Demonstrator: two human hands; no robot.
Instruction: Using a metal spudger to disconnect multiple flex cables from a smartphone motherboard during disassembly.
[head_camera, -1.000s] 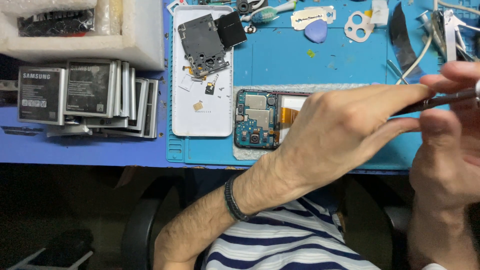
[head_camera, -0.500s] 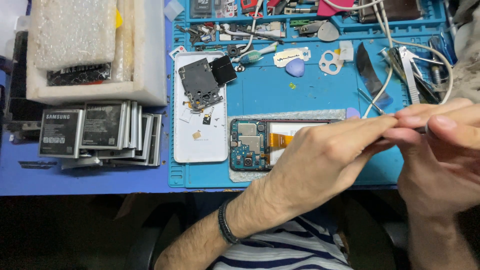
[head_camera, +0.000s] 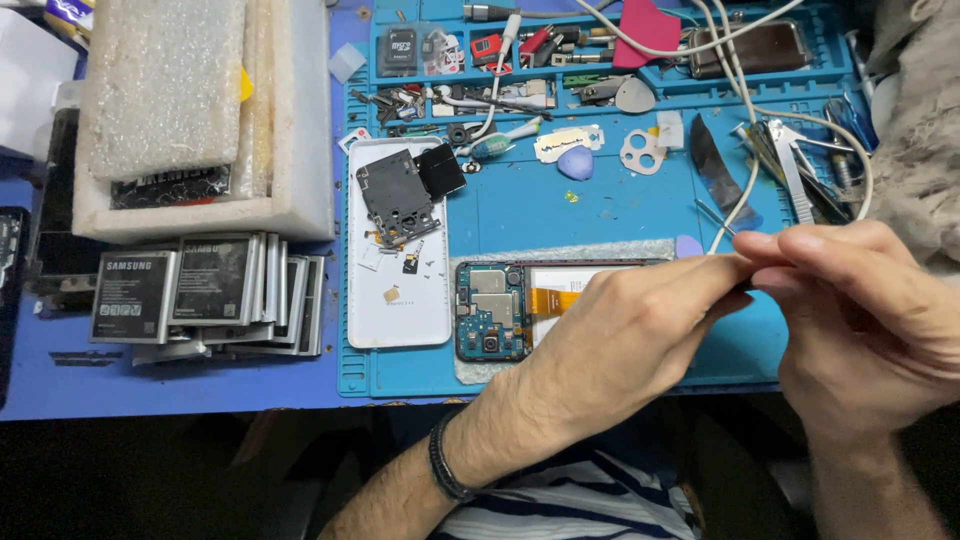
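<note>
Head view: left hand (head_camera: 620, 330) and right hand (head_camera: 860, 320) pinch together, held item hidden, covering most of the opened phone (head_camera: 500, 310); white back cover (head_camera: 395, 300), stacked batteries (head_camera: 200, 290) alongside.

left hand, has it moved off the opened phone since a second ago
No. The left hand covers the right part of the opened phone on the blue mat just as before; the whole view shifted because the head camera moved.

Blue work mat (head_camera: 600, 205), white phone back cover (head_camera: 385, 300), green circuit board (head_camera: 490, 312) with orange ribbon cable (head_camera: 556, 298), black wristband (head_camera: 443, 462), navy-and-white striped shirt (head_camera: 580, 510).
</note>
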